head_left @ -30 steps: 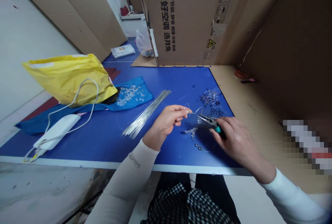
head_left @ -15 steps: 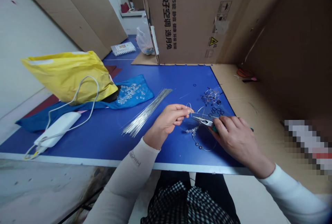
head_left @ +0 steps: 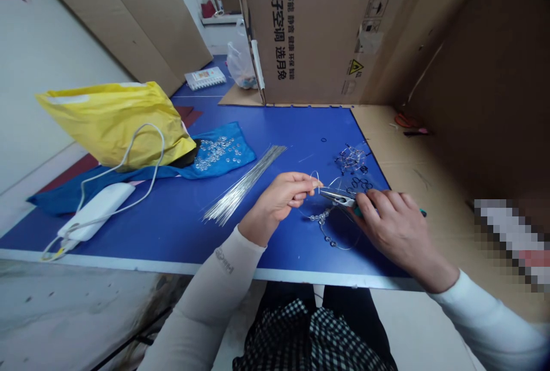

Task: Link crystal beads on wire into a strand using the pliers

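Observation:
My left hand [head_left: 287,196] pinches a thin wire [head_left: 315,174] that curls up in a small loop at the fingertips. My right hand [head_left: 393,225] is wrapped round pliers [head_left: 342,199] with green handles; their jaws point left and meet the wire by my left fingertips. Below the pliers, a curved wire with clear beads [head_left: 323,219] hangs over or lies on the blue table. A bundle of straight silvery wires [head_left: 244,185] lies left of my left hand. Behind my right hand are black rings [head_left: 362,184] and a tangle of beaded wire pieces [head_left: 350,158].
Clear beads [head_left: 217,152] lie on a blue cloth [head_left: 240,145] at the left, beside a yellow bag [head_left: 124,122] and a white corded device [head_left: 97,212]. Cardboard [head_left: 318,33] stands along the back of the table [head_left: 266,125]; more lies at the right.
My right hand and the pliers have shifted very slightly to the right in view. The grip of both hands looks the same.

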Demonstrator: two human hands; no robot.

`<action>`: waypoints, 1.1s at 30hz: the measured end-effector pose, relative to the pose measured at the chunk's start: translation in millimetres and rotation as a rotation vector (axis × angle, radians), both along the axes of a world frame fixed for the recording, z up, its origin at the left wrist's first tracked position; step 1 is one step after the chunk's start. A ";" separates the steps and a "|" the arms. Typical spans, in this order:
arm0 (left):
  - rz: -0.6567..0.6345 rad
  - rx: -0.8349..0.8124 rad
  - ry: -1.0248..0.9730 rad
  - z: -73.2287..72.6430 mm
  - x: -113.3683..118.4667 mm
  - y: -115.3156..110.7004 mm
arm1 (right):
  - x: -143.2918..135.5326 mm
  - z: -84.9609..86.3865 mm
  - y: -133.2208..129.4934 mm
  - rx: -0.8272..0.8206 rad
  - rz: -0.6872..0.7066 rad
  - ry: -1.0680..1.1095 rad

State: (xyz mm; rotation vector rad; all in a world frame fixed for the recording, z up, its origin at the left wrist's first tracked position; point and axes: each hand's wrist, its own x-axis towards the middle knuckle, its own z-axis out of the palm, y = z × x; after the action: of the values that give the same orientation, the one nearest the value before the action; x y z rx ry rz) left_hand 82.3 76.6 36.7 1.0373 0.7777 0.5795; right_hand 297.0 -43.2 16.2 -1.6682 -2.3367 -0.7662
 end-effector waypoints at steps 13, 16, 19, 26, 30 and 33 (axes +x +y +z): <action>-0.023 -0.041 -0.006 0.2 -0.5 0.8 | -1.2 9.7 -0.5 0.105 0.040 -0.170; -0.018 -0.043 0.000 1.3 0.7 -0.1 | -0.1 9.9 0.2 0.105 0.042 -0.188; -0.017 -0.045 0.004 2.2 1.2 -0.8 | 1.0 9.7 0.6 0.108 0.040 -0.199; -0.014 -0.051 -0.016 1.6 0.0 -0.1 | 1.2 9.1 0.0 0.107 0.039 -0.212; -0.015 -0.064 -0.024 1.3 0.2 0.4 | 1.6 9.1 -0.1 0.113 0.042 -0.214; -0.020 -0.061 -0.022 0.9 0.2 0.6 | 2.4 9.8 -0.1 0.107 0.039 -0.231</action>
State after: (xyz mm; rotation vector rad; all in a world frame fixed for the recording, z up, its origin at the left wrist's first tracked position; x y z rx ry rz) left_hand 82.5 77.2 37.6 0.9802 0.7611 0.5464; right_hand 299.4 -43.3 26.0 -1.5593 -2.4187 -1.1083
